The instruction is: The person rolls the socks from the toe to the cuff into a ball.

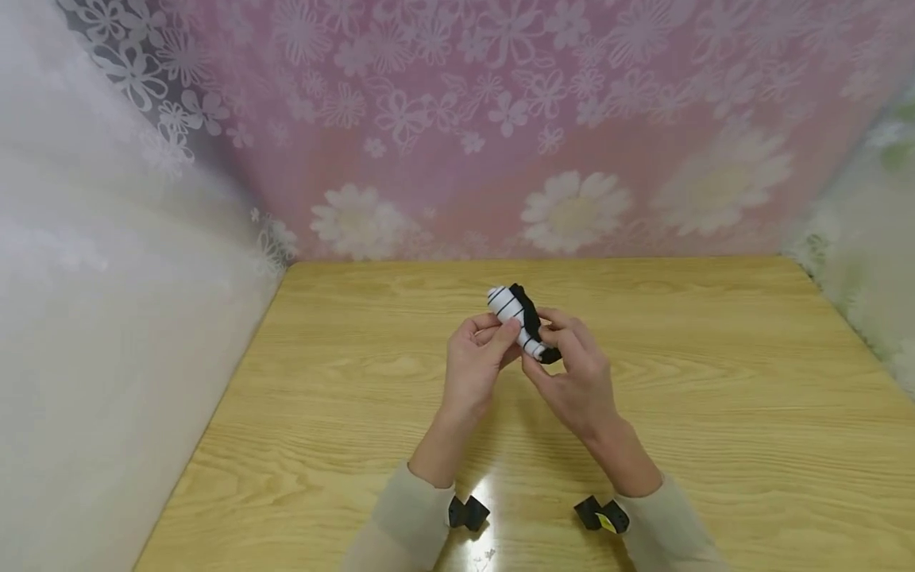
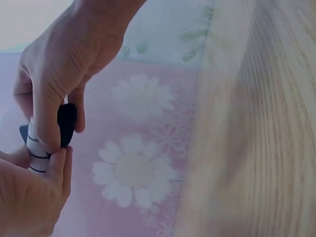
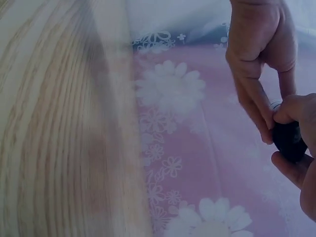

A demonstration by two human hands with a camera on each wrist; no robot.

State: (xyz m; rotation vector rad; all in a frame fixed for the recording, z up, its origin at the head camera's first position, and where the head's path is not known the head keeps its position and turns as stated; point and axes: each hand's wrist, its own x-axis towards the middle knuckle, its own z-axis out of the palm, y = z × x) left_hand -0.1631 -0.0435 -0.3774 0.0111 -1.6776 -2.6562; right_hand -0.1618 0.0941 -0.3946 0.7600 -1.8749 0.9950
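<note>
A small rolled bundle of striped cloth (image 1: 506,303), white with thin black lines and a black fabric part (image 1: 527,314) along one side, is held between both hands above the table. My left hand (image 1: 473,361) grips its striped side, thumb lying across the front. On the other side my right hand (image 1: 577,372) pinches the black part near the lower end with fingers and thumb. In the left wrist view the striped cloth (image 2: 37,150) shows between the two hands. Mostly the black part (image 3: 289,139) shows in the right wrist view, fingers hiding the rest.
The wood-grain table (image 1: 343,397) lies below the hands. A pink flowered wall covering (image 1: 443,183) rises behind it, with a pale wall (image 1: 129,318) at the left and another (image 1: 865,238) at the right. Black devices (image 1: 468,514) sit by both wrists.
</note>
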